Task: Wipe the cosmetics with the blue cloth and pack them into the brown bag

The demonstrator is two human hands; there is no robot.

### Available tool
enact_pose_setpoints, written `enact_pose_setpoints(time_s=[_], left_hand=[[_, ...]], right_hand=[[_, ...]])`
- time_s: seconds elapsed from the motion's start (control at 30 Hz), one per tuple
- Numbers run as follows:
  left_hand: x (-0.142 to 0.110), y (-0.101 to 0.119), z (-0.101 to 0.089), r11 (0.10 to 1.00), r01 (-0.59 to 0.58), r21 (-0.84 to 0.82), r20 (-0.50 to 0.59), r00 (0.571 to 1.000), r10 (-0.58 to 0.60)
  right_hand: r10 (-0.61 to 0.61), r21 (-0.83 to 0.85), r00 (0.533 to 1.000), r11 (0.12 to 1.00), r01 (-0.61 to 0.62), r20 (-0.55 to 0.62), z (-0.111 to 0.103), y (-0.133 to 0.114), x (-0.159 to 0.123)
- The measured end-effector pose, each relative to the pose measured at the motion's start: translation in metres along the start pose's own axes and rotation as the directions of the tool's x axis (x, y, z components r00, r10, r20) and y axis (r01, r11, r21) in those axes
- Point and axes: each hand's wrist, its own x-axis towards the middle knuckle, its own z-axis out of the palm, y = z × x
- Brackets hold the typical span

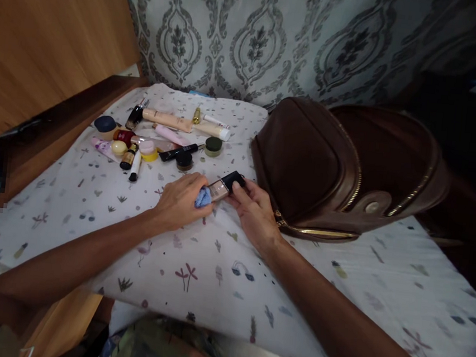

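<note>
My right hand (255,211) grips a small foundation bottle (223,187) with a black cap, held just above the patterned white cloth (196,264). My left hand (181,200) is closed on a small blue cloth (203,197) pressed against the bottle's lower end. Both hands meet near the middle of the cloth, beside a brown leather bag (344,166).
A pile of cosmetics (161,137) lies at the back left: tubes, small bottles, jars, a mascara. The brown bag lies on its side to the right, zipper facing me. A wooden panel (45,31) rises on the left; patterned wallpaper (277,36) stands behind.
</note>
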Motion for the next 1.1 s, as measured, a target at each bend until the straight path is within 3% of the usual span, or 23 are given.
enact_pose_setpoints(time_s=[0.2,0.33,0.43,0.6,0.7,0.8,0.93,1.1], left_hand=[[-0.001,-0.003,0.004,0.998,-0.059,0.021,-0.068,0.996,0.06],[-0.001,-0.003,0.001,0.996,-0.088,0.002,-0.05,0.995,0.088],[0.001,-0.004,-0.007,0.979,-0.107,-0.172,-0.056,0.994,0.098],[0.005,-0.007,-0.016,0.861,0.075,-0.504,-0.004,0.996,-0.089],[0.006,-0.007,-0.015,0.769,0.105,-0.631,-0.002,0.991,-0.136],[0.006,-0.004,-0.014,0.739,0.067,-0.67,-0.057,0.988,-0.141],[0.005,-0.003,-0.014,0.804,-0.015,-0.595,-0.221,0.964,-0.146],[0.005,-0.002,-0.013,0.873,-0.179,-0.453,-0.39,0.921,-0.013]], right_hand=[[0.011,-0.005,0.998,1.0,-0.01,0.068,0.002,-0.007,-0.003],[0.022,0.026,0.999,0.999,-0.023,0.028,0.003,-0.012,-0.003],[-0.005,0.052,1.0,0.999,0.006,-0.002,0.0,-0.013,0.0],[0.0,0.08,1.0,0.997,0.0,-0.001,-0.004,-0.012,0.005],[0.042,0.091,0.999,0.995,-0.045,0.032,-0.001,-0.014,0.003],[0.105,0.113,0.989,0.987,-0.117,0.104,0.007,-0.019,-0.003],[0.157,0.133,0.976,0.975,-0.177,0.149,0.015,-0.022,-0.01],[0.132,0.119,0.974,0.981,-0.155,0.184,0.019,-0.018,-0.015]])
